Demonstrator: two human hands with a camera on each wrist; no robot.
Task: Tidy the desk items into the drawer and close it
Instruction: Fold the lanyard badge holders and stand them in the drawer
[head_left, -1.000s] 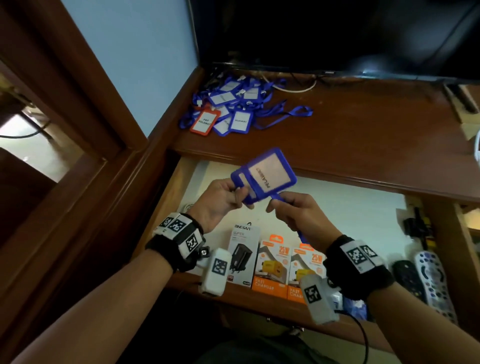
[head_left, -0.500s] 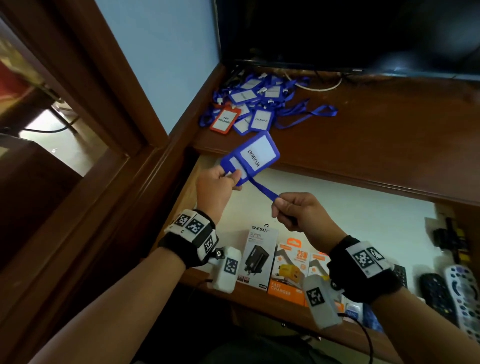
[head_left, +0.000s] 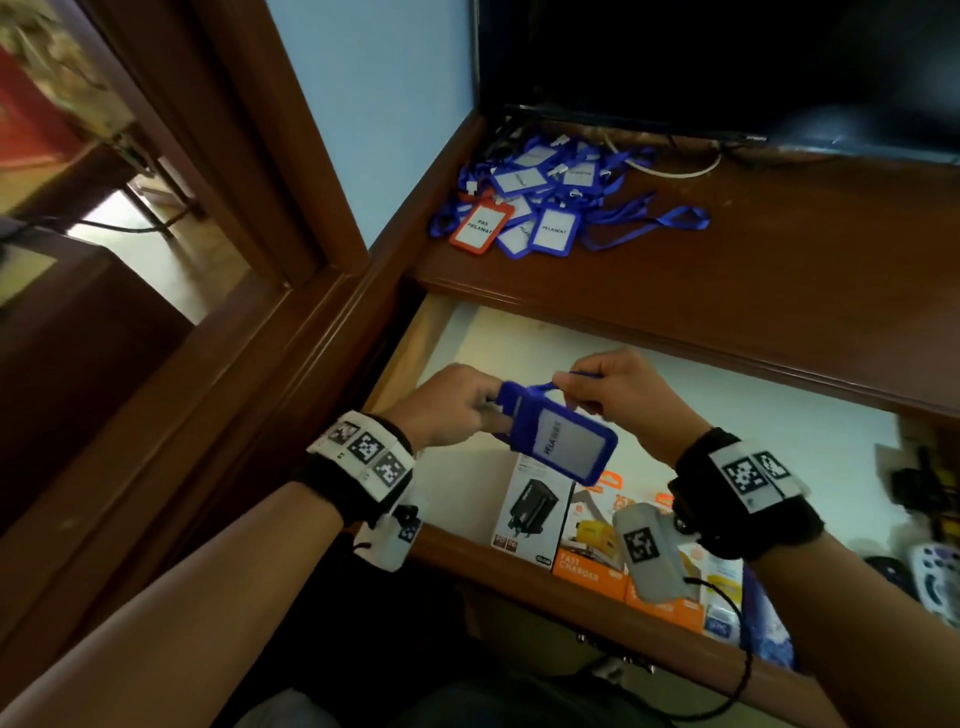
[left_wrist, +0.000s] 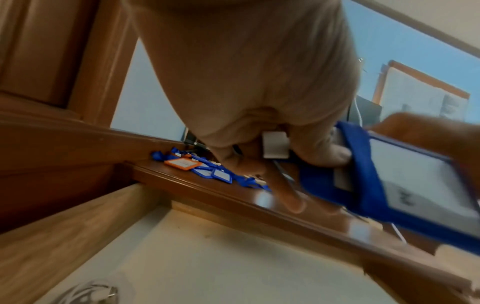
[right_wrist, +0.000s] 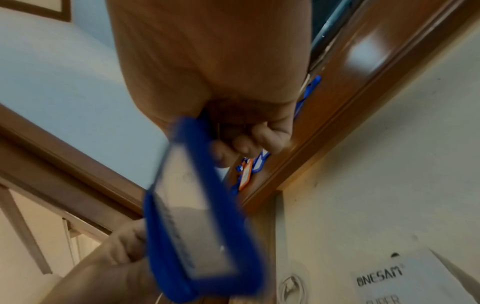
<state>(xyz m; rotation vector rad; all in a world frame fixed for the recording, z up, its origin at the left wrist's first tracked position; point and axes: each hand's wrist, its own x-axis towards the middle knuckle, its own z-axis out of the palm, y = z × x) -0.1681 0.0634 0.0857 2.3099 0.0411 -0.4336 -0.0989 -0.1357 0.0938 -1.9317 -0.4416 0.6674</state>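
A blue badge holder with a white "PELAWAT" card hangs over the open drawer, tilted down to the right. My left hand grips its upper left end, seen close in the left wrist view. My right hand pinches the blue lanyard strap looped at the holder's top. In the right wrist view the holder is blurred below my curled right fingers. A pile of blue badge holders with one orange holder lies on the desk's back left.
Charger boxes stand along the drawer's front edge, orange ones beside the white one. Remotes lie at the drawer's right end. A dark screen stands at the back of the desk. A wooden frame borders the left.
The holder came down from near the desk edge to lower over the drawer and turned flatter. My right hand moved up along the strap to the holder's top.
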